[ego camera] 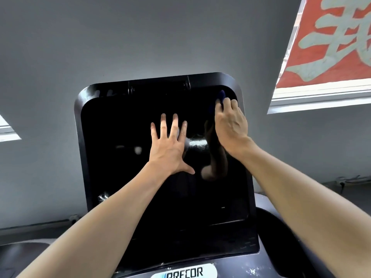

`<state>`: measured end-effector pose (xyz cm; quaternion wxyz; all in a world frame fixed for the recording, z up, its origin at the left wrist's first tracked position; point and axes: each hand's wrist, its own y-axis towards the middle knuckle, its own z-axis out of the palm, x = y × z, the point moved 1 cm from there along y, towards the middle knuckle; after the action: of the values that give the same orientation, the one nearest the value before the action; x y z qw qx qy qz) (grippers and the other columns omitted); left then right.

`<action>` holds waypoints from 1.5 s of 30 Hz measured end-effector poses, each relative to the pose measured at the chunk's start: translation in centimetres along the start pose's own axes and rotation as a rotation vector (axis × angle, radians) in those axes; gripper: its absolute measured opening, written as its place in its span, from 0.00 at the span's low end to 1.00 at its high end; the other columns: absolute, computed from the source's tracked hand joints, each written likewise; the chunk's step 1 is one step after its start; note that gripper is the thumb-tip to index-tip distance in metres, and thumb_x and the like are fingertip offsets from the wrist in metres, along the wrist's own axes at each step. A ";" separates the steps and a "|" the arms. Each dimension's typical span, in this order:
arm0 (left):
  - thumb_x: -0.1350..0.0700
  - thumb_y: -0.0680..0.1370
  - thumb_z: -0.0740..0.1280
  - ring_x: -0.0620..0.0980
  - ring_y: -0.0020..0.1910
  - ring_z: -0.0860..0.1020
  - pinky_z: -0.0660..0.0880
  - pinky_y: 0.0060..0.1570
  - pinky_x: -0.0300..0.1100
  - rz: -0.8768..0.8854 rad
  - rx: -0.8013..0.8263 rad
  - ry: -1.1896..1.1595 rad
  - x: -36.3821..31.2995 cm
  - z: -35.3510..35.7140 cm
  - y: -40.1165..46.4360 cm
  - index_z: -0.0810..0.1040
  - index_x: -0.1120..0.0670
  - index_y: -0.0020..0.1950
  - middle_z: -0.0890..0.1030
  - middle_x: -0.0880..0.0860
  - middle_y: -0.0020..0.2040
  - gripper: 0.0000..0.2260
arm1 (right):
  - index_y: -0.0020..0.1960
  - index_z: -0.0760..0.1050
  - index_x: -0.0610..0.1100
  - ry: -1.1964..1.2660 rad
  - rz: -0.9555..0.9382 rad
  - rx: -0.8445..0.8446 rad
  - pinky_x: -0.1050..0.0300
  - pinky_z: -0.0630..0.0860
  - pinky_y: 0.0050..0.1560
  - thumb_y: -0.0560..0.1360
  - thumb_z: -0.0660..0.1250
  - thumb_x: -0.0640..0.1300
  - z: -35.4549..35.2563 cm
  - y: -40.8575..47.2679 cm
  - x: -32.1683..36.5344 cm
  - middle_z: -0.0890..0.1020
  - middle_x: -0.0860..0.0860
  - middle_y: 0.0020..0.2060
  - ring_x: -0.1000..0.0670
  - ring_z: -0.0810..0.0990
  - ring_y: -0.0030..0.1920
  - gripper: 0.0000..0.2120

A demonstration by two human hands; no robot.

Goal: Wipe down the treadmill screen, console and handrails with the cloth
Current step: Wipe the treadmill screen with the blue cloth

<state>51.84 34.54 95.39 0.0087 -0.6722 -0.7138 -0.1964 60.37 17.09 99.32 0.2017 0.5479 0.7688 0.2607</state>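
Treadmill screen, black and glossy, fills the centre of the view. Right hand, at 1 o'clock on the glass, has its grip curled closed around a dark blue cloth, pressing it into the upper right corner. Left hand, at the screen's centre, lies flat with all fingers spread, holding nothing and steadying the panel. Judged well done, the step calls for overlapping strokes from that corner across and down, and the left palm must lift, since it covers glass and may leave prints. Below, at 6 o'clock, the grey console shows white specks beside the PRECOR badge. Handrails are not clearly visible. A red banner hangs at 2 o'clock.
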 end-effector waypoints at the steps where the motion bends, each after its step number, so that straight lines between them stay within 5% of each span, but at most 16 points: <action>1: 0.17 0.56 0.65 0.69 0.78 0.35 0.45 0.75 0.71 0.000 -0.002 -0.001 0.0 0.1 0.0 0.36 0.54 0.82 0.35 0.61 0.81 0.70 | 0.73 0.63 0.30 0.006 0.058 0.011 0.50 0.72 0.62 0.74 0.61 0.29 0.1 -0.8 0.2 0.74 0.37 0.59 0.39 0.72 0.57 0.27; 4: 0.17 0.56 0.64 0.70 0.79 0.36 0.45 0.75 0.72 -0.003 -0.011 0.004 0.0 0.0 0.0 0.36 0.54 0.82 0.35 0.61 0.81 0.70 | 0.68 0.69 0.27 -0.048 -0.023 0.133 0.52 0.76 0.56 0.71 0.64 0.28 1.2 -4.4 2.0 0.77 0.37 0.53 0.40 0.76 0.51 0.25; 7: 0.17 0.54 0.65 0.70 0.79 0.36 0.45 0.75 0.72 -0.010 -0.001 0.011 -0.2 -0.2 0.0 0.36 0.54 0.82 0.36 0.62 0.81 0.71 | 0.69 0.69 0.28 -0.084 -0.147 0.025 0.51 0.77 0.52 0.72 0.67 0.28 1.2 -3.8 -0.1 0.77 0.38 0.52 0.40 0.76 0.49 0.26; 10: 0.18 0.56 0.66 0.69 0.79 0.36 0.46 0.75 0.71 -0.024 -0.007 0.020 -0.3 -0.5 -0.4 0.37 0.54 0.82 0.37 0.61 0.81 0.70 | 0.73 0.63 0.29 -0.059 0.009 0.048 0.51 0.74 0.59 0.72 0.65 0.28 0.6 -2.6 -1.6 0.73 0.37 0.57 0.39 0.72 0.55 0.30; 13: 0.23 0.62 0.69 0.68 0.79 0.37 0.48 0.74 0.73 0.010 -0.059 0.048 -1.3 -0.3 -1.6 0.40 0.50 0.83 0.38 0.60 0.82 0.62 | 0.68 0.69 0.27 -0.047 0.070 0.153 0.50 0.76 0.55 0.69 0.62 0.28 1.2 -6.1 0.1 0.75 0.36 0.53 0.38 0.74 0.51 0.27; 17: 0.32 0.73 0.69 0.67 0.80 0.38 0.53 0.71 0.76 0.079 -0.061 0.007 -2.4 1.2 -3.3 0.44 0.44 0.83 0.40 0.57 0.82 0.48 | 0.71 0.67 0.29 -0.049 -0.009 0.089 0.50 0.76 0.51 0.69 0.65 0.27 1.7 -7.5 -1.8 0.75 0.36 0.52 0.38 0.73 0.51 0.30; 21: 0.24 0.66 0.67 0.68 0.79 0.34 0.51 0.72 0.75 0.069 0.035 0.005 -2.3 1.5 -3.6 0.38 0.44 0.82 0.33 0.57 0.81 0.57 | 0.71 0.68 0.32 0.111 0.251 0.059 0.49 0.78 0.50 0.70 0.64 0.25 1.9 -9.8 -0.3 0.74 0.37 0.53 0.38 0.71 0.53 0.29; 24: 0.23 0.61 0.70 0.69 0.78 0.33 0.51 0.71 0.76 0.065 0.057 0.058 -2.5 1.6 -3.6 0.36 0.45 0.82 0.31 0.59 0.80 0.63 | 0.69 0.71 0.30 0.152 0.251 0.093 0.49 0.79 0.43 0.67 0.67 0.23 3.3 -14.2 0.4 0.74 0.36 0.48 0.38 0.72 0.48 0.31; 28: 0.23 0.59 0.71 0.72 0.77 0.32 0.50 0.70 0.78 0.065 0.071 0.081 -2.9 1.8 -3.6 0.33 0.48 0.81 0.30 0.61 0.80 0.67 | 0.73 0.68 0.35 0.167 0.224 0.042 0.50 0.75 0.43 0.69 0.66 0.25 2.9 -9.7 -1.6 0.72 0.38 0.52 0.39 0.69 0.52 0.32; 33: 0.22 0.58 0.70 0.71 0.78 0.33 0.50 0.70 0.77 0.064 0.036 0.083 -2.6 2.2 -3.7 0.33 0.47 0.81 0.31 0.61 0.80 0.67 | 0.73 0.68 0.34 0.220 0.256 0.012 0.49 0.79 0.45 0.69 0.66 0.23 3.5 -12.9 -0.4 0.73 0.38 0.52 0.39 0.71 0.51 0.32; 37: 0.21 0.58 0.69 0.70 0.78 0.33 0.50 0.71 0.77 0.067 0.028 0.075 -2.5 2.3 -3.7 0.33 0.47 0.81 0.31 0.61 0.80 0.67 | 0.70 0.73 0.35 0.147 0.157 -0.015 0.52 0.77 0.35 0.63 0.69 0.20 4.8 -17.1 -2.0 0.74 0.39 0.49 0.40 0.71 0.47 0.35; 42: 0.22 0.58 0.69 0.69 0.78 0.33 0.49 0.72 0.76 0.061 0.038 0.059 -2.3 2.0 -3.9 0.34 0.46 0.82 0.32 0.60 0.81 0.66 | 0.69 0.73 0.38 0.170 0.179 -0.014 0.57 0.74 0.35 0.67 0.72 0.26 4.7 -12.2 -2.7 0.72 0.43 0.52 0.44 0.69 0.50 0.31; 45: 0.25 0.64 0.70 0.68 0.79 0.35 0.49 0.73 0.74 0.071 0.003 0.064 -2.5 2.3 -5.2 0.40 0.46 0.83 0.35 0.59 0.82 0.59 | 0.69 0.73 0.36 0.211 0.173 -0.013 0.55 0.76 0.36 0.69 0.71 0.25 5.1 -16.7 -2.9 0.72 0.43 0.51 0.44 0.71 0.49 0.29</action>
<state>47.70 32.71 91.21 0.0393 -0.6903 -0.6893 -0.2162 52.05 10.87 85.04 0.1001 0.5804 0.7341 0.3381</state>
